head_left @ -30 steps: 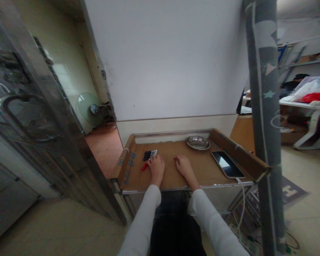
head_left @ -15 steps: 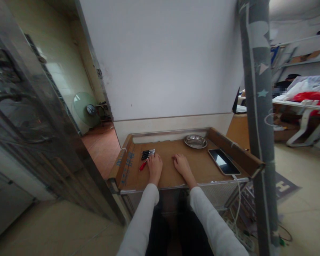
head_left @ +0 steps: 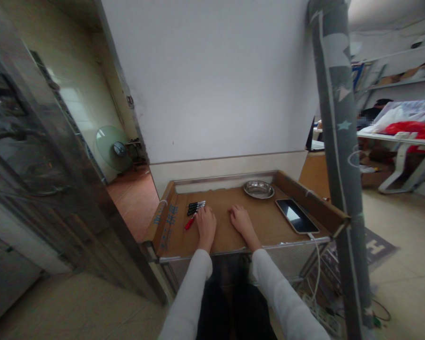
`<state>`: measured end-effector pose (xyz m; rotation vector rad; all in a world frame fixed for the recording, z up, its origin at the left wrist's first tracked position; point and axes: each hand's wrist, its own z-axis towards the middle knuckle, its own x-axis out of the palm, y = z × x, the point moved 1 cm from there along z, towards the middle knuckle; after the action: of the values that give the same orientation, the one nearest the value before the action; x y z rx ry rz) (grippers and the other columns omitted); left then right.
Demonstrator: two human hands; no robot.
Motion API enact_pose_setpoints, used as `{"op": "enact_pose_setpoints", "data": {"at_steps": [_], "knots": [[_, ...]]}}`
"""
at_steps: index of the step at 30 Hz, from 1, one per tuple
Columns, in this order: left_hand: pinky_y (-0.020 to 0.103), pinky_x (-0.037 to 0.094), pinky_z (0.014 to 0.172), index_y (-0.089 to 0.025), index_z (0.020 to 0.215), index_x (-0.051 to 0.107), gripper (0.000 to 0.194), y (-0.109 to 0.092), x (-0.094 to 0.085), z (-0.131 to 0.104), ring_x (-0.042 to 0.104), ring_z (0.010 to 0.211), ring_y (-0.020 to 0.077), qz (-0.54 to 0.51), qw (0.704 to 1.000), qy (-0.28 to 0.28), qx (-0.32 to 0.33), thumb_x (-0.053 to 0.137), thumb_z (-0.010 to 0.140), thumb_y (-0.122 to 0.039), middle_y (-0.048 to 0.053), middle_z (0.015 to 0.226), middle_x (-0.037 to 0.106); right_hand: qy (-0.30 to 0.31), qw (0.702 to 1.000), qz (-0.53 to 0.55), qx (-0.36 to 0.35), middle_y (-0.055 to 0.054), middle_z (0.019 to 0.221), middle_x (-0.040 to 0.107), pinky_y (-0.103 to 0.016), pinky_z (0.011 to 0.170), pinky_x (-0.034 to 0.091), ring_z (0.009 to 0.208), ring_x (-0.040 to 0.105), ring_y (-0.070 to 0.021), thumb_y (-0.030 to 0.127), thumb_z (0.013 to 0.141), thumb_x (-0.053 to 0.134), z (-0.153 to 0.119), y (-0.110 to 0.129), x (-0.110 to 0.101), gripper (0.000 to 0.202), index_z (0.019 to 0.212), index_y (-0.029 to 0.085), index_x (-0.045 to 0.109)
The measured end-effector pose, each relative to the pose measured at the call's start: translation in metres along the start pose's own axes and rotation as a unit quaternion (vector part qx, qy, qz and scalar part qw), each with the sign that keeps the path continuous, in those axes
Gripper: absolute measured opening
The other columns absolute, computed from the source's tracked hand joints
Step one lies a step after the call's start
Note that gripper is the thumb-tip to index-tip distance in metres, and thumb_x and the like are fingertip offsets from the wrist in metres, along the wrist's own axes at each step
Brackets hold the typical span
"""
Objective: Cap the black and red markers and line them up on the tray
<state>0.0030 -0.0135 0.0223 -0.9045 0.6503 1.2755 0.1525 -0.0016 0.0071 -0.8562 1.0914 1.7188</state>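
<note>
My left hand [head_left: 207, 225] rests palm down on the cardboard lining [head_left: 222, 198] of a cart top, fingers stretched forward. At its left edge lies a slim red tool-like piece [head_left: 189, 223], its far end partly hidden by the fingers. Just beyond the fingertips several slim black pieces with silvery ends [head_left: 195, 208] lie side by side; their exact kind is too small to tell. Palm down, my right hand [head_left: 241, 222] lies on the cardboard with slightly bent fingers, holding nothing visible.
A round metal dish [head_left: 258, 189] sits at the back right. Nearer lies a phone [head_left: 296, 216] with a white cable [head_left: 318, 264] hanging over the front edge. Cardboard sides border the cart top. A wrapped pole [head_left: 343, 165] stands right, a metal door [head_left: 56, 156] left.
The view has shifted slightly. Both hands and the things on the cart keep their places.
</note>
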Motion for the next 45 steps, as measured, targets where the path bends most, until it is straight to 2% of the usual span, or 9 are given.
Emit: {"op": "enact_pose_setpoints", "data": {"at_steps": [4, 7, 13, 17, 23, 29, 32, 38, 45], "knots": [[0.038, 0.038, 0.082, -0.013, 0.102, 0.052, 0.022, 0.015, -0.016, -0.014, 0.050, 0.098, 0.0271, 0.048, 0.984, -0.076, -0.156, 0.040, 0.085, -0.019, 0.013, 0.102, 0.055, -0.002, 1.000, -0.001, -0.004, -0.010, 0.103, 0.061, -0.027, 0.085, 0.034, 0.099, 0.051, -0.0189, 0.012, 0.085, 0.042, -0.001, 0.000, -0.002, 0.024, 0.099, 0.016, 0.060], [0.039, 0.040, 0.078, -0.011, 0.103, 0.052, 0.024, 0.035, -0.022, -0.025, 0.052, 0.095, 0.0290, 0.081, 0.973, -0.048, -0.210, 0.042, 0.085, -0.023, 0.014, 0.099, 0.055, -0.003, 1.000, -0.009, -0.003, -0.010, 0.103, 0.061, -0.028, 0.086, 0.035, 0.100, 0.051, -0.0190, 0.013, 0.085, 0.041, -0.001, 0.001, -0.001, 0.024, 0.098, 0.016, 0.060], [0.036, 0.041, 0.081, -0.014, 0.098, 0.055, 0.019, 0.051, -0.014, -0.024, 0.053, 0.098, 0.0254, 0.014, 0.994, 0.029, -0.100, 0.038, 0.089, -0.017, 0.013, 0.100, 0.057, -0.045, 0.998, -0.035, 0.017, -0.013, 0.098, 0.062, -0.031, 0.089, 0.036, 0.098, 0.054, -0.0205, 0.019, 0.092, 0.031, 0.004, 0.005, 0.002, 0.028, 0.097, 0.013, 0.058], [0.032, 0.042, 0.086, -0.017, 0.093, 0.056, 0.012, 0.033, 0.003, -0.006, 0.054, 0.098, 0.0191, -0.174, 0.980, 0.088, 0.049, 0.046, 0.088, -0.015, 0.007, 0.099, 0.059, -0.074, 0.990, 0.114, 0.019, -0.013, 0.101, 0.064, -0.031, 0.092, 0.038, 0.100, 0.056, -0.0188, 0.027, 0.095, 0.021, 0.014, 0.002, 0.007, 0.040, 0.098, 0.014, 0.059], [0.030, 0.045, 0.089, -0.019, 0.092, 0.058, 0.012, 0.005, 0.024, 0.022, 0.056, 0.097, 0.0143, -0.367, 0.919, 0.076, 0.121, 0.051, 0.084, -0.013, 0.003, 0.098, 0.059, -0.021, 0.902, 0.425, 0.071, -0.005, 0.074, 0.065, -0.027, 0.065, 0.047, 0.066, 0.059, -0.0152, 0.050, 0.088, 0.030, 0.032, -0.008, 0.020, 0.046, 0.088, 0.016, 0.062], [0.033, 0.050, 0.086, -0.016, 0.102, 0.058, 0.020, 0.001, 0.036, 0.035, 0.063, 0.093, 0.0155, -0.505, 0.863, -0.015, -0.009, 0.054, 0.083, -0.016, 0.008, 0.103, 0.064, 0.024, 0.763, 0.637, 0.108, -0.001, 0.064, 0.062, -0.023, 0.054, 0.042, 0.054, 0.052, -0.0098, 0.055, 0.060, 0.068, 0.043, -0.018, 0.020, 0.044, 0.077, 0.015, 0.064], [0.036, 0.049, 0.088, -0.017, 0.102, 0.062, 0.021, 0.003, 0.037, 0.036, 0.063, 0.095, 0.0175, -0.520, 0.854, -0.007, 0.002, 0.052, 0.085, -0.019, 0.008, 0.104, 0.067, 0.028, 0.703, 0.699, 0.131, -0.002, 0.070, 0.064, -0.023, 0.059, 0.043, 0.061, 0.055, -0.0099, 0.050, 0.053, 0.076, 0.044, -0.021, 0.018, 0.044, 0.077, 0.015, 0.066], [0.037, 0.049, 0.089, -0.019, 0.107, 0.060, 0.024, -0.001, 0.037, 0.035, 0.063, 0.096, 0.0183, -0.527, 0.848, 0.026, 0.055, 0.054, 0.084, -0.022, 0.009, 0.108, 0.066, 0.022, 0.675, 0.725, 0.134, -0.002, 0.075, 0.066, -0.025, 0.065, 0.046, 0.068, 0.058, -0.0114, 0.045, 0.054, 0.078, 0.042, -0.023, 0.022, 0.038, 0.078, 0.017, 0.068], [0.031, 0.051, 0.075, -0.017, 0.089, 0.052, 0.018, -0.002, 0.038, 0.034, 0.063, 0.078, 0.0149, -0.534, 0.846, -0.012, 0.014, 0.061, 0.079, -0.030, 0.003, 0.085, 0.063, 0.050, 0.674, 0.725, 0.131, -0.003, 0.076, 0.067, -0.024, 0.065, 0.048, 0.063, 0.058, -0.0097, 0.039, 0.055, 0.078, 0.039, -0.021, 0.020, 0.033, 0.076, 0.016, 0.069]]}}
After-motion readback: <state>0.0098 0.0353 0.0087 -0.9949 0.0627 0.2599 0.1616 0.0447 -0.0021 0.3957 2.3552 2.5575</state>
